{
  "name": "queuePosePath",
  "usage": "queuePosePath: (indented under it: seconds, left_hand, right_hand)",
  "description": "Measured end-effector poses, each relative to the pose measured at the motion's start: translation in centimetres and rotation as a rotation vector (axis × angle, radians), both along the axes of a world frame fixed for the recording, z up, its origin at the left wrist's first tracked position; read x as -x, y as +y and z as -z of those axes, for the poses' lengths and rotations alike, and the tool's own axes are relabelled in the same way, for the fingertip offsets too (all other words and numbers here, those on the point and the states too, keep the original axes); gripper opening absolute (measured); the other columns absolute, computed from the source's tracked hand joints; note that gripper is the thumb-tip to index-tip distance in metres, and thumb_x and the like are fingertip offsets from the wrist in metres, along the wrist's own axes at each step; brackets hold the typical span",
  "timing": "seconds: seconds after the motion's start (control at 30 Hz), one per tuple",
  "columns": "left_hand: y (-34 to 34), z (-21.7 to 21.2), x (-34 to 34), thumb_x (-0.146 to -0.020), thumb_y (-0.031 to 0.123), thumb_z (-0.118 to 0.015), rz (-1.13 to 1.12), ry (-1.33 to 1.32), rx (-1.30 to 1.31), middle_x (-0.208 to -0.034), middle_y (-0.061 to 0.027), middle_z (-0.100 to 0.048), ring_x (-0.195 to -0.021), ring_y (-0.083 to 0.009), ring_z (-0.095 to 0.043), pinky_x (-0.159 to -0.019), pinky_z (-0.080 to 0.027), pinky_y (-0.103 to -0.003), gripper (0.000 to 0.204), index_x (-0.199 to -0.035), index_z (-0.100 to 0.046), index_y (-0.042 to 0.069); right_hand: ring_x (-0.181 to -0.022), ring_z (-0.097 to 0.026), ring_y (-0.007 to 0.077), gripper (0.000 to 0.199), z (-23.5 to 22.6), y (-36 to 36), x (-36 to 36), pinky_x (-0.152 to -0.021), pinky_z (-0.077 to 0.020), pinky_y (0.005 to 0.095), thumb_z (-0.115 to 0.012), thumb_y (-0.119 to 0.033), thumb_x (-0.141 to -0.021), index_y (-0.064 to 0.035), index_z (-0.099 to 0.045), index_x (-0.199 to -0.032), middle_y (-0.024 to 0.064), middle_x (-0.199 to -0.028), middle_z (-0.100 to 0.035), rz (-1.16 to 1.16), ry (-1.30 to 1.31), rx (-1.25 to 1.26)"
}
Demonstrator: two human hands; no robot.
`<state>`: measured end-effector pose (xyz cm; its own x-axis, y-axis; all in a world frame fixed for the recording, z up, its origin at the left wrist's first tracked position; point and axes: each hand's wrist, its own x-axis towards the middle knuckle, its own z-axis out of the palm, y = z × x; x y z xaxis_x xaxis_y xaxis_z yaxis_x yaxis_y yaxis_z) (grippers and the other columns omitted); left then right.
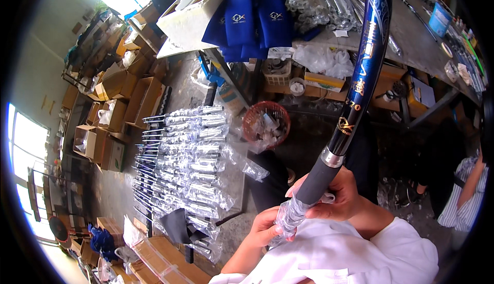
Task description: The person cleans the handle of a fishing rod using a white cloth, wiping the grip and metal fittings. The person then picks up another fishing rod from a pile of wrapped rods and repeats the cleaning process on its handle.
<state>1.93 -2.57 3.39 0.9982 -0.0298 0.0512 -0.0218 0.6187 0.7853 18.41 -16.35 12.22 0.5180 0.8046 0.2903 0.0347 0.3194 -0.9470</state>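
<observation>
A fishing rod (368, 52) with a glossy blue shaft, gold markings and a silver ring slants up from my chest past the top edge of the view. My right hand (339, 194) is wrapped round its black foam handle (319, 181), below the ring. Crumpled clear plastic wrap (289, 216) covers the butt end. Against that wrap the fingers of my left hand (263, 227) are closed, pinching it from the left side. The palm side of my right hand is partly hidden behind the handle.
Several plastic-wrapped rods (190, 155) lie in a row on the left. A red basket (267, 124) with plastic scraps stands ahead. Blue cloth sleeves (252, 21) hang over the workbench (411, 42). Cardboard boxes (146, 101) line the left. Another person's striped sleeve (465, 186) shows at right.
</observation>
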Motion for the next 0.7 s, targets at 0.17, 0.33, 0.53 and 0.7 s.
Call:
queuePosePath:
  seconds: [0.17,0.33,0.53,0.7]
  left_hand:
    - [-0.2,0.1,0.0,-0.084,0.016,-0.059,-0.116,-0.017,-0.067,-0.089,-0.0147,-0.055,-0.069,-0.0165,-0.059,-0.057,-0.046,-0.026,0.026,-0.091,-0.057,-0.009]
    - [-0.5,0.2,0.3,-0.081,0.014,-0.063,-0.198,0.014,-0.284,-0.084,-0.0117,-0.054,-0.065,-0.0147,-0.056,-0.057,-0.046,-0.024,0.022,-0.089,-0.057,-0.006]
    - [-0.7,0.1,0.1,-0.082,0.015,-0.061,-0.211,-0.002,-0.324,-0.085,-0.012,-0.055,-0.065,-0.0138,-0.055,-0.055,-0.043,-0.023,0.023,-0.091,-0.058,-0.006]
    - [-0.2,-0.5,0.0,-0.082,0.019,-0.06,-0.051,0.041,-0.1,-0.09,-0.0139,-0.055,-0.065,-0.0141,-0.055,-0.054,-0.042,-0.024,0.028,-0.091,-0.059,-0.007]
  right_hand:
    - [-0.053,-0.049,0.005,0.04,-0.9,0.4,-0.2,-0.056,-0.0409,0.0217,-0.073,-0.019,-0.074,0.003,-0.058,-0.103,0.0007,-0.063,-0.057,0.14,0.065,-0.177]
    - [-0.054,-0.05,0.0025,0.026,-3.4,0.4,-1.4,-0.049,-0.0363,0.0176,-0.07,-0.016,-0.075,0.0024,-0.061,-0.09,0.0005,-0.063,-0.057,0.335,-0.065,-0.117]
    - [-0.059,-0.052,0.004,0.017,-3.0,0.4,-1.8,-0.052,-0.0384,0.0198,-0.064,-0.013,-0.078,0.0014,-0.063,-0.086,0.0025,-0.071,-0.061,0.337,-0.003,-0.108]
    - [-0.067,-0.055,0.0108,0.029,-2.8,0.0,-2.7,-0.06,-0.0417,0.0242,-0.071,-0.022,-0.074,0.0033,-0.061,-0.086,0.0126,-0.084,-0.064,0.063,0.273,-0.251]
